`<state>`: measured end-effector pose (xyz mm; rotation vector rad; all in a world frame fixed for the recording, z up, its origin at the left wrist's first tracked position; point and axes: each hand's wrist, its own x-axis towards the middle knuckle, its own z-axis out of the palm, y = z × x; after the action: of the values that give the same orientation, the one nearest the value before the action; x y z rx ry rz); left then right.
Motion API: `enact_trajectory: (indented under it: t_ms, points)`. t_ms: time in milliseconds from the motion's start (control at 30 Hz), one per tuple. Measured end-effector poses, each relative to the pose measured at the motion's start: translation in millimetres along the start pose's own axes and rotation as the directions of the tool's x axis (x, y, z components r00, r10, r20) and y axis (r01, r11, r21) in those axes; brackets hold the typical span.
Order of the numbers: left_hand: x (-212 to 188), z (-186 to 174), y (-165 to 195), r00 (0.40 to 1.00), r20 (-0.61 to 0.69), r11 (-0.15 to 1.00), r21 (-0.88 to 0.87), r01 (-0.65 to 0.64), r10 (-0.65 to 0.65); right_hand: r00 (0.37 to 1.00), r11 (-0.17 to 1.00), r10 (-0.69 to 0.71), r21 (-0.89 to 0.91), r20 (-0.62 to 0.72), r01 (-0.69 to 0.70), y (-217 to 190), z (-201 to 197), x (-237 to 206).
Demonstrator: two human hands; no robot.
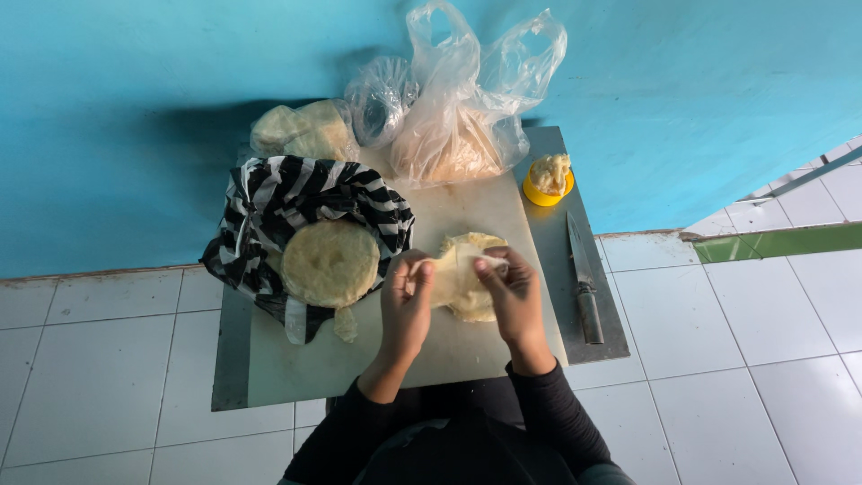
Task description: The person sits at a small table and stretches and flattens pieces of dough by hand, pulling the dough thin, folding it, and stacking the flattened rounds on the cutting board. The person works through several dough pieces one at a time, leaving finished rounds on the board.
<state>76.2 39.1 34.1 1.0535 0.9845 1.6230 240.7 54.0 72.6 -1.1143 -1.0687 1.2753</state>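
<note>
My left hand and my right hand both grip a thin pale sheet of dough, holding it just above a small stack of round dough sheets on the white board. To the left lies a larger round stack of dough discs inside a black-and-white striped plastic bag.
A knife lies along the grey table's right edge. A small yellow bowl heaped with filling stands at the back right. Clear plastic bags and a bag of dough lumps crowd the back against the blue wall. White floor tiles surround the low table.
</note>
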Motion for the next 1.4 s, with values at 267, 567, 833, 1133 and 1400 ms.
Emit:
enact_trajectory:
  t_ms: [267,567,833,1133,1400]
  points:
    - [5.4,4.5,15.7,0.949,0.257,0.976,-0.066,0.206,-0.183,0.972,0.903,0.006,0.416,0.235,-0.106,-6.8,-9.6,-4.7]
    - [7.8,3.5,16.0,0.96,0.192,0.956,0.249,0.156,-0.206,0.978,0.989,-0.064,-0.119,0.199,0.089,-2.5,-8.9,1.5]
    - [20.9,-20.9,21.9,0.992,-0.089,0.973,-0.222,0.068,-0.09,0.993,0.841,-0.077,0.541,0.09,0.016,-10.1,-25.4,11.6]
    - [37.5,-44.7,66.4,0.996,0.081,0.765,0.643,-0.024,-0.037,0.994,0.987,-0.097,-0.121,0.055,0.103,-41.1,-34.9,17.3]
    - [43.6,-19.2,80.6,0.784,0.562,0.692,0.457,-0.559,0.263,0.938,0.979,-0.145,-0.093,0.314,0.182,-53.2,-46.8,27.4]
